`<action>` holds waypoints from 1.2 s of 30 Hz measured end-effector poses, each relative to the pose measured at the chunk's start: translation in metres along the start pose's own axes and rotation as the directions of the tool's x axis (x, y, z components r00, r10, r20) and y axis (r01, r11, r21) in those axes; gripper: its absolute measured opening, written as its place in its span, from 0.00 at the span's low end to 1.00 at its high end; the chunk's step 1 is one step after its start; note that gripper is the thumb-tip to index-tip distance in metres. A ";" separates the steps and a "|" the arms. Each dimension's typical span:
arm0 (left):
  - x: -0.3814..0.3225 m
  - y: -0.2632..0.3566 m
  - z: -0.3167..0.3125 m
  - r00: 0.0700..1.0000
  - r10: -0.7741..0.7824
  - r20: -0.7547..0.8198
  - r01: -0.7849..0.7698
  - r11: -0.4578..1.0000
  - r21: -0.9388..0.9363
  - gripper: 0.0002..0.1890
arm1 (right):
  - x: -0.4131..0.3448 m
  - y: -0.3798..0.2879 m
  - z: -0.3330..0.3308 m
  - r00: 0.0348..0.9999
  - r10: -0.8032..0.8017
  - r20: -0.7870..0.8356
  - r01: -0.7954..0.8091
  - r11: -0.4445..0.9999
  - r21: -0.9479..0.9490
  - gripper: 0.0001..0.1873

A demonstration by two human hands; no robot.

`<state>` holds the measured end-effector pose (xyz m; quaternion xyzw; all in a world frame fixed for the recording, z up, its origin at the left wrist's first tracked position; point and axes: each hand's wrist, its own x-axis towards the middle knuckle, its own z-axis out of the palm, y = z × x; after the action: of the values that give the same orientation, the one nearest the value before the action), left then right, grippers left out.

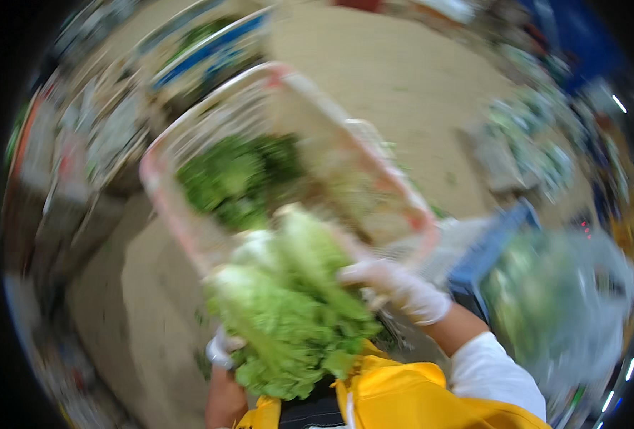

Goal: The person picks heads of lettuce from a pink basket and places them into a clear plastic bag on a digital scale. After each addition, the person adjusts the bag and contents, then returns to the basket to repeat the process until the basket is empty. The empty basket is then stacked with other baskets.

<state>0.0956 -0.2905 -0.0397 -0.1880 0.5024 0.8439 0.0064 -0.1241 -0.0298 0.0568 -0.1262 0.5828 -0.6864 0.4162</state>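
Note:
Heads of green leaf lettuce (290, 305) are held together in front of my yellow garment. My left hand (223, 346), in a thin whitish glove, supports them from the lower left, its fingers mostly hidden by leaves. At their upper right, my right hand (386, 281), gloved the same way, grips the side of the bunch. Just beyond lies a large pale plastic crate (167, 204) with pinkish-red rim patches. Darker green lettuce (236, 174) rests inside it on the left. Motion blurs the view.
A blue crate (472, 257) stands at the right, beside a clear plastic bag (585, 322) of green vegetables. Boxes (188, 64) with blue bands stand behind the pale crate. Filled containers (86, 155) line the left; bagged produce (520, 139) lies on the floor at upper right.

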 end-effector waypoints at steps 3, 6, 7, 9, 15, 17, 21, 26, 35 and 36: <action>0.005 0.003 0.024 0.973 0.025 0.230 -0.058 0.989 0.136 0.46 | -0.061 0.000 0.042 0.904 -0.396 -0.158 0.284 0.836 -0.469 0.46; 0.003 0.010 0.073 0.922 -0.012 0.388 -0.050 0.988 0.149 0.46 | -0.140 -0.004 0.046 0.745 -0.602 -0.287 0.388 0.741 -0.547 0.47; -0.002 0.011 0.093 0.911 0.004 0.413 -0.048 0.994 0.095 0.45 | -0.170 -0.009 0.044 0.701 -0.649 -0.295 0.393 0.697 -0.600 0.48; -0.017 0.021 0.139 0.781 0.034 0.624 -0.147 0.980 0.130 0.42 | -0.229 -0.026 0.045 0.605 -0.729 -0.320 0.407 0.629 -0.662 0.47; -0.096 0.072 0.339 0.387 0.117 0.915 -0.547 0.828 0.126 0.49 | -0.439 -0.083 0.056 0.364 -0.869 -0.334 -0.327 0.217 -0.920 0.43; -0.122 0.084 0.426 0.101 0.420 0.902 -0.791 0.583 -0.183 0.50 | -0.494 -0.092 0.042 0.297 -0.889 -0.348 -0.411 0.210 -0.887 0.39; -0.168 0.099 0.590 -0.427 0.442 0.789 -0.887 -0.033 -0.461 0.42 | -0.564 -0.096 -0.056 0.148 -0.873 -0.465 0.106 0.482 -0.870 0.28; -0.210 0.015 0.730 -0.576 0.051 0.816 -0.782 -0.324 -0.532 0.39 | -0.648 -0.030 -0.157 0.169 -0.732 -0.660 -0.169 0.638 -0.751 0.28; -0.206 -0.186 0.736 -0.394 -0.371 0.841 -0.885 -0.095 -0.456 0.40 | -0.762 0.067 -0.147 0.298 0.135 -0.945 -0.939 0.221 -0.265 0.32; -0.208 -0.195 0.734 -0.416 -0.337 0.844 -0.868 -0.128 -0.479 0.39 | -0.773 0.061 -0.136 0.284 0.166 -0.944 -0.936 0.261 -0.235 0.33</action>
<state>0.1002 0.4671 0.1742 0.7679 0.6317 0.0712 -0.0783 0.2932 0.6220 0.2032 0.2686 0.9259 -0.0802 0.2532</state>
